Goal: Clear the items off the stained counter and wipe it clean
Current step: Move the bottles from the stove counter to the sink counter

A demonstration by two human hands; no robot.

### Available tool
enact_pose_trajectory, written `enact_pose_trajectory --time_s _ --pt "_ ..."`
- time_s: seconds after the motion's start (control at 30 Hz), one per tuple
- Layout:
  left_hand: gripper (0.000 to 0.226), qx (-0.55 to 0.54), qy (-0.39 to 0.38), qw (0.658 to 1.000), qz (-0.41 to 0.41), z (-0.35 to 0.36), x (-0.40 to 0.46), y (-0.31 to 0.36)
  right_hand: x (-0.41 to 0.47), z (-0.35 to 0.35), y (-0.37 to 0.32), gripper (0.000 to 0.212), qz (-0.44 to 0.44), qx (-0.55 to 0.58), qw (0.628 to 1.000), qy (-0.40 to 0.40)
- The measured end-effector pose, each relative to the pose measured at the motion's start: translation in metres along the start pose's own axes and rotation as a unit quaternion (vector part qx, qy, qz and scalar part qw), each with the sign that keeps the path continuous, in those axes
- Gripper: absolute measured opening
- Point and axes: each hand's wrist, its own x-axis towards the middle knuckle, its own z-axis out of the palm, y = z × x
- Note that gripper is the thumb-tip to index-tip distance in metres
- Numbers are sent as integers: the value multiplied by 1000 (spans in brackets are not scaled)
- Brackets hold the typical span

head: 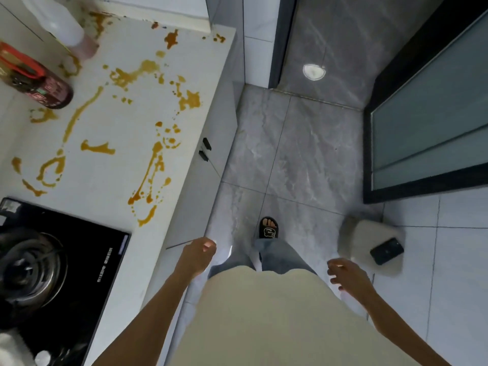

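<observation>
Both hands hanging low and empty, left hand (pixel 196 256) loosely curled beside the tabletop (pixel 124 167) edge, right hand (pixel 348 274) relaxed, fingers slightly spread. Up ahead of the left hand, dark sauce bottle (pixel 39 80) and white bottle (pixel 63 25) standing amid orange-brown stains (pixel 155 165). Risky: dragging a forearm through the wet streaks on the reach, or tipping the bottles.

Domestic kitchen, as I see it through the head camera. A white desk (pixel 126 107) runs along the left with a built-in black glass gas hob (pixel 87 262) and its burner (pixel 29 270). A dark sauce bottle (pixel 39 80) and a white plastic bottle (pixel 63 25) stand on the desk. Below are white cabinet doors with black handles (pixel 205 149); grey marble-look floor tiles (pixel 290 154) and a slippered foot (pixel 268 227) suggest a home.
</observation>
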Motion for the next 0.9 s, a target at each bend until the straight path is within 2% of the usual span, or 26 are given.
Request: enact_pose_trajectory --time_s 0.07,0.17,0.5,0.63,0.77,0.9 --pt "18 -20 22 999 -22 -1 0 4 25 -15 -41 14 -37 -13 999 -9" --pt "28 17 26 998 -61 0 -5 1 51 -32 -110 16 -93 -42 994 -38" --pt "30 -121 9 974 -192 -7 13 1 80 -23 -309 16 -238 -155 954 -96" --pt "19 -210 40 963 -163 -44 40 26 92 -16 -354 14 -240 -194 944 -119" --pt "11 -227 63 966 -104 -84 70 62 110 -21 -369 22 -224 -230 939 -120" --pt "14 -250 89 962 -65 -120 97 100 125 -36 -374 19 -189 -267 939 -104"
